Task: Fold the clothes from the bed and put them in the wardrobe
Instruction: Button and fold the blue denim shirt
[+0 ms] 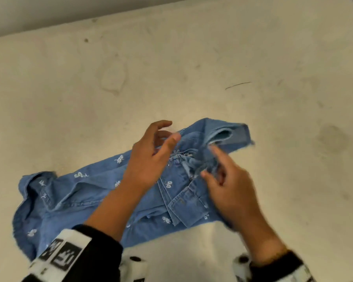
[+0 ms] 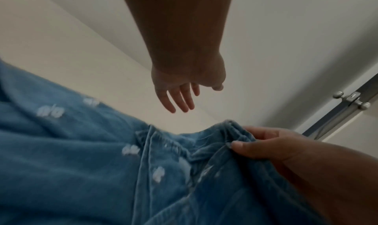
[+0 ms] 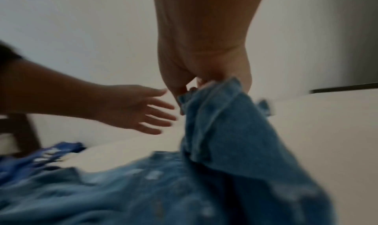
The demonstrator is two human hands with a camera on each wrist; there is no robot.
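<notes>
Denim garment (image 1: 94,202) on bed (image 1: 171,68), right hand (image 1: 230,192) grip pinching its fabric — left hand (image 1: 151,157) spread, empty.

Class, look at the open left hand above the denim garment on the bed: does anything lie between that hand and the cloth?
Nothing visible does. The left hand hovers open directly over the denim garment, with only air between. The right hand already pinches a fold of it, beside the left hand, not under it.
</notes>
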